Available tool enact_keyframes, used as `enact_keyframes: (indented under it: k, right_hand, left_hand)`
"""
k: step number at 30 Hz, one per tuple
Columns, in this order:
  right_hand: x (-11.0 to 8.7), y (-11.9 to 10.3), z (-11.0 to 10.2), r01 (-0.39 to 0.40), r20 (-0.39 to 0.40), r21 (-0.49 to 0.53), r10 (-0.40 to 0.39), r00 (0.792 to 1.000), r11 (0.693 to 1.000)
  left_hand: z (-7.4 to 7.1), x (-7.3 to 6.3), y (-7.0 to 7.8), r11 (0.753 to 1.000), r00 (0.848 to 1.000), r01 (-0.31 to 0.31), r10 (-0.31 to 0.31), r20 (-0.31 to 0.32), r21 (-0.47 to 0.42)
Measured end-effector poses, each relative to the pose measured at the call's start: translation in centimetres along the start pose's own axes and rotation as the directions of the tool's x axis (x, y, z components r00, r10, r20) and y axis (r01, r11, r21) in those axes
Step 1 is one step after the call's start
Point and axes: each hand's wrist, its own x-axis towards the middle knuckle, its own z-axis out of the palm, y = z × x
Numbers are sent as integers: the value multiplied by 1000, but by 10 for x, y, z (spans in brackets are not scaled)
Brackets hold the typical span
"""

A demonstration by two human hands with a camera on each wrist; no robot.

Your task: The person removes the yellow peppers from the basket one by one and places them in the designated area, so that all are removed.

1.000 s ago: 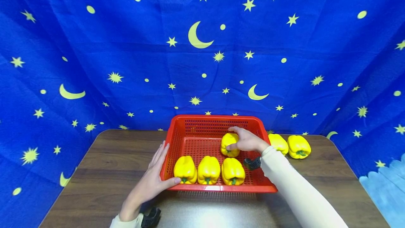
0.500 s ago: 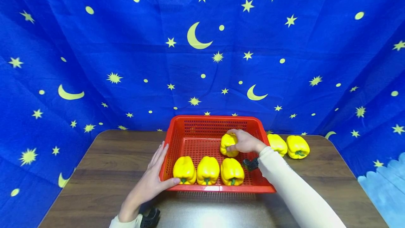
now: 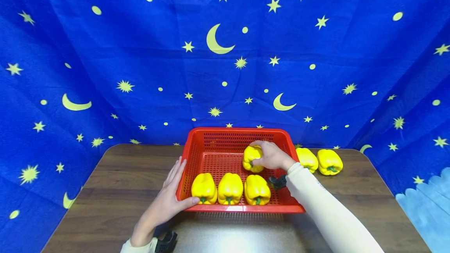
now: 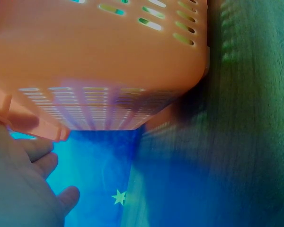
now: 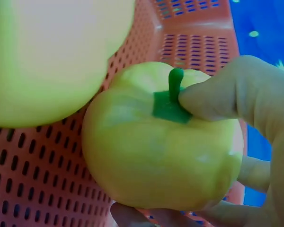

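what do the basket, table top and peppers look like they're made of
Basket: likely moulded plastic; glossy red, walls pierced by regular slots.
Table top: wood or wood-look laminate, can't tell; brown grain, bright glare.
Peppers: perhaps plastic or foam imitations; smooth, shiny, near-identical, though real isn't ruled out.

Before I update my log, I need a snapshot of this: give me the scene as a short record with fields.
Container: red basket on a wooden table
Left hand: at the basket's near left corner, fingers along its side
Right hand: gripping one pepper, thumb beside the stem
Basket front: three peppers in a row
Outside: two peppers, right of the basket
Pepper colour: yellow
Backdrop: blue, moons and stars
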Motion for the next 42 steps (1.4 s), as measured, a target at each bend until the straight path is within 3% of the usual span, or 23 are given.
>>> enact_keyframes:
  k: [10, 21, 42]
  right_hand:
    - [-20, -10, -14, 60, -86, 15, -58, 995, 998]
    - [-42, -10, -30, 141, -220, -17, -141, 965, 990]
    - [-89, 19, -58, 142, -333, -3, -135, 933, 990]
  left_hand:
    - [0, 0, 0, 1000, 1000, 16, -16, 7, -1]
    - [1, -1, -1, 1000, 1000, -9, 9, 5, 1]
    - [0, -1, -2, 1000, 1000, 20, -19, 8, -14]
